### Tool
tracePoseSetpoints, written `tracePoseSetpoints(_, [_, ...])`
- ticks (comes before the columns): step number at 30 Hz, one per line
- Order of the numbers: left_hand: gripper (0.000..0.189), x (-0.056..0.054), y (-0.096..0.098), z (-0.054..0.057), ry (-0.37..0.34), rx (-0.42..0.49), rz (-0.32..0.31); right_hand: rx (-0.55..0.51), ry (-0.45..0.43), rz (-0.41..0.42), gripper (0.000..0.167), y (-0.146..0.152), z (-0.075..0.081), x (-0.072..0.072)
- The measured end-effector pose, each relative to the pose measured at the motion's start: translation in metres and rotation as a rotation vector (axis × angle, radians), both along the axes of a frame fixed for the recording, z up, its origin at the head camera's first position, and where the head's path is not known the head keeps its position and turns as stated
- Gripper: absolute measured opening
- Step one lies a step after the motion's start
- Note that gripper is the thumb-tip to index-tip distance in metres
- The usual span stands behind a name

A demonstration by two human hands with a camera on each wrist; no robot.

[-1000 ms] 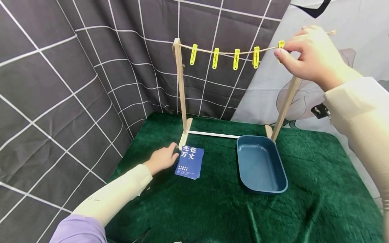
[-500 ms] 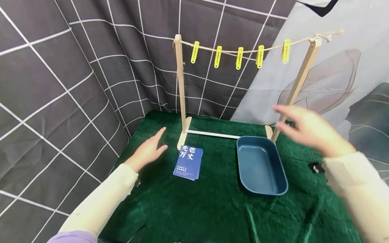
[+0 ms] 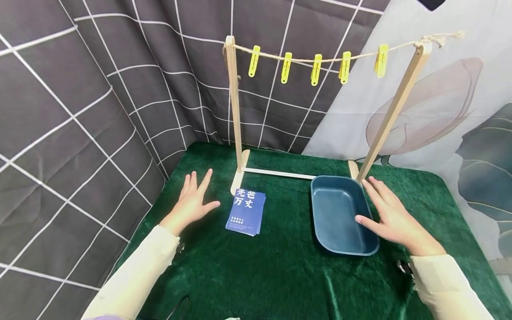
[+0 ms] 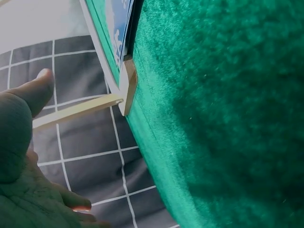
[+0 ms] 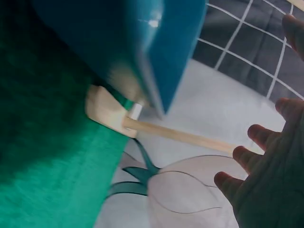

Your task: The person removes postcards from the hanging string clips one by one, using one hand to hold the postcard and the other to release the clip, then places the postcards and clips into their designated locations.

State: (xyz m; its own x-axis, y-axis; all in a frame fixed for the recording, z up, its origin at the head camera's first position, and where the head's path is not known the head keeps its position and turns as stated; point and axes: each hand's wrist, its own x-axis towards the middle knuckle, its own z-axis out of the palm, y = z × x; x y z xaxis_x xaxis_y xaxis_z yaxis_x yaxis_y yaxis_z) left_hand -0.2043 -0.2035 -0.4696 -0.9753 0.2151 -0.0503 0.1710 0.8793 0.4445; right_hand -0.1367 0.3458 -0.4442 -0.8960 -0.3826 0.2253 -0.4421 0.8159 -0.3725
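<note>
My left hand is spread with fingers straight, to the left of a small stack of blue cards with white Chinese characters. Its thumb points toward the cards, with a gap between. At the right, my right hand has its fingers extended and holds nothing. It overlaps the right rim of a blue plastic basin in the head view. Several yellow clothespins hang along a twine line, with nothing clipped below them.
Two wooden posts carry the twine, joined low down by a white bar. Everything stands on a green velvet cloth. A dark grid curtain and a pale printed curtain hang behind.
My right hand has come down from the rightmost clothespin to beside the basin. The left hand has drawn back leftward from the cards and spread its fingers.
</note>
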Motion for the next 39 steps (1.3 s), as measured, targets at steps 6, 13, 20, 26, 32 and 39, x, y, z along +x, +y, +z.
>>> tracePoseSetpoints(6, [0.108,0.013,-0.004,-0.009,-0.04,0.029,0.021,-0.026,0.023,-0.03,0.098,0.001,-0.022,0.01])
tracePoseSetpoints(13, [0.104,0.018,0.0,-0.012,-0.021,-0.008,0.019,-0.116,0.036,-0.034,0.093,-0.001,-0.032,0.018])
tracePoseSetpoints(20, [0.107,0.011,0.029,-0.017,-0.005,-0.115,0.094,-0.215,-0.028,-0.061,0.09,-0.004,-0.03,0.017])
tracePoseSetpoints(26, [0.108,0.008,0.068,-0.029,-0.19,-0.148,0.122,-0.275,-0.042,-0.049,0.087,-0.014,-0.017,0.011])
tracePoseSetpoints(32, [0.099,0.012,0.086,-0.043,-0.141,-0.221,0.061,-0.292,-0.017,-0.034,0.084,-0.02,-0.01,0.015])
tracePoseSetpoints(39, [0.093,0.014,0.09,-0.047,-0.141,-0.093,0.076,-0.318,-0.02,-0.042,0.084,-0.02,-0.013,0.022])
